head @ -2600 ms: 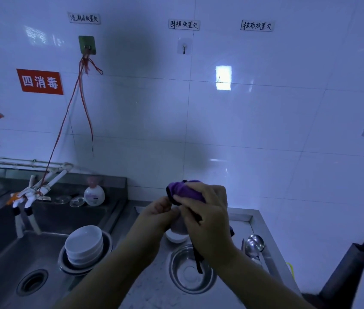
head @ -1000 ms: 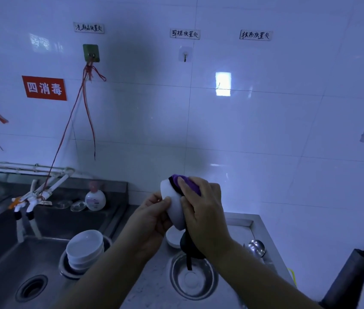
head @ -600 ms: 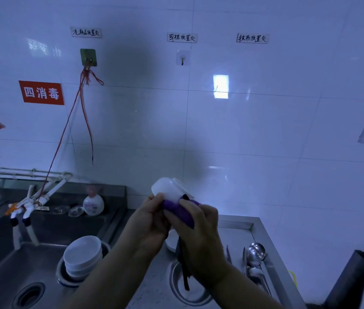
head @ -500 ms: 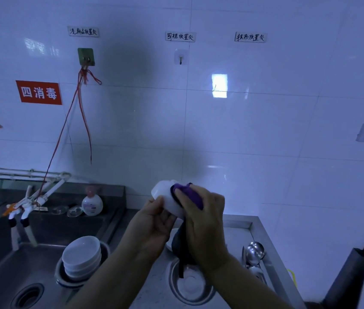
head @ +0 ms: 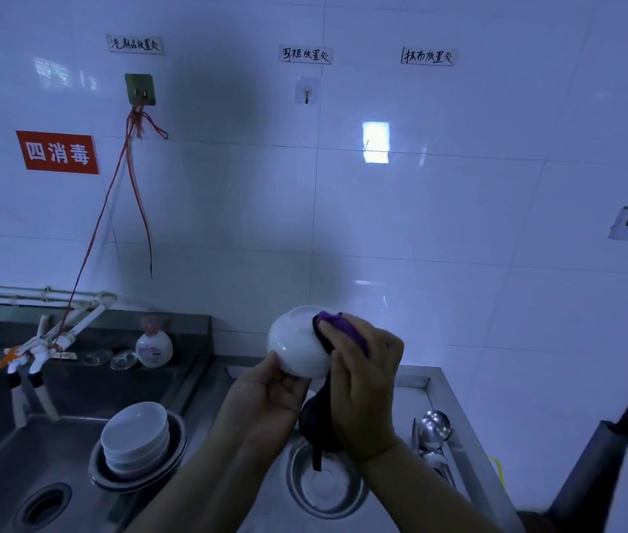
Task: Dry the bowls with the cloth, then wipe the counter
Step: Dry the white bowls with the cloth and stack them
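Note:
A white bowl (head: 295, 346) is held up in front of me above the steel counter (head: 224, 382), its base turned up and away. My left hand (head: 266, 390) grips it from below. My right hand (head: 366, 382) holds a purple cloth (head: 337, 327) against the bowl's right side, and a dark part of the cloth hangs down under my palm. A stack of white bowls (head: 135, 436) sits in a metal basin (head: 177, 453) in the sink at the left.
An empty metal bowl (head: 325, 490) stands on the counter below my hands. Ladles and utensils (head: 433, 427) lie at the counter's right edge. A soap bottle (head: 154, 346) stands behind the sink (head: 4, 455), under white taps (head: 35, 350). A dark pole (head: 589, 463) leans at the right.
The bowl has turned in my hands so its rounded outside and base now show. My right hand has moved the cloth from the rim and inside onto the outer right side.

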Tool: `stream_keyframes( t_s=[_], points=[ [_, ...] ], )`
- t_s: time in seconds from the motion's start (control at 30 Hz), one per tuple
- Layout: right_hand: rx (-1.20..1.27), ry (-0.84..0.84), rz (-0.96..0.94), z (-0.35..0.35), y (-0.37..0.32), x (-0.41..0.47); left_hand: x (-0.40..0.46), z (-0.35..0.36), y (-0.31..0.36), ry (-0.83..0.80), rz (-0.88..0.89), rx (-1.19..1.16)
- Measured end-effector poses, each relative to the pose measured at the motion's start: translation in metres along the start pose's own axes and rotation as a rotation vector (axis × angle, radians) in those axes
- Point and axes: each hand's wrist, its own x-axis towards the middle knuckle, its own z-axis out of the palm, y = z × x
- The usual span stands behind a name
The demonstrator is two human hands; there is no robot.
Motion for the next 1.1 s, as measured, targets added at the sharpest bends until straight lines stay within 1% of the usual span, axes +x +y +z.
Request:
stream_keyframes(
  t_s=[0.13, 0.23, 0.3, 0.4, 0.47, 0.53, 0.6, 0.67, 0.73, 0.8, 0.87, 0.93, 1.0, 1.1],
  points=[
    [0.222, 0.016, 0.277, -0.007, -0.002, 0.010, 0.000, -0.006, -0.002, -0.053, -0.031, 0.004],
    [0.360, -0.045, 0.399, -0.008, 0.002, 0.022, 0.001, -0.011, 0.004, -0.099, -0.001, 0.079],
    [0.400, -0.107, 0.427, -0.009, 0.006, 0.028, 0.003, -0.016, 0.008, -0.129, 0.035, 0.152],
    [0.374, -0.217, 0.405, -0.012, 0.011, 0.034, 0.006, -0.022, 0.009, -0.147, 0.104, 0.289],
    [0.312, -0.281, 0.359, -0.013, 0.013, 0.037, 0.007, -0.025, 0.009, -0.156, 0.147, 0.388],
    [0.247, -0.278, 0.293, -0.014, 0.012, 0.038, 0.006, -0.024, 0.009, -0.159, 0.190, 0.526],
    [0.183, -0.261, 0.197, -0.013, 0.008, 0.035, 0.006, -0.021, 0.004, -0.120, 0.257, 0.797],
    [0.062, -0.271, 0.080, -0.008, 0.004, 0.027, 0.006, -0.017, -0.006, -0.064, 0.332, 1.056],
    [-0.008, -0.279, 0.033, -0.003, 0.004, 0.022, 0.009, -0.015, -0.016, -0.048, 0.408, 1.174],
    [0.043, -0.294, 0.063, -0.002, 0.011, 0.026, 0.011, -0.013, -0.022, -0.048, 0.475, 1.235],
    [0.132, -0.328, 0.130, -0.004, 0.023, 0.033, 0.014, -0.011, -0.025, -0.039, 0.526, 1.278],
    [0.246, -0.382, 0.264, -0.005, 0.040, 0.039, 0.019, -0.010, -0.028, -0.031, 0.555, 1.313],
    [0.357, -0.417, 0.412, -0.004, 0.057, 0.039, 0.026, -0.008, -0.033, -0.021, 0.527, 1.284],
    [0.470, -0.442, 0.641, -0.002, 0.081, 0.028, 0.036, -0.010, -0.040, 0.008, 0.441, 1.156]
  ],
)
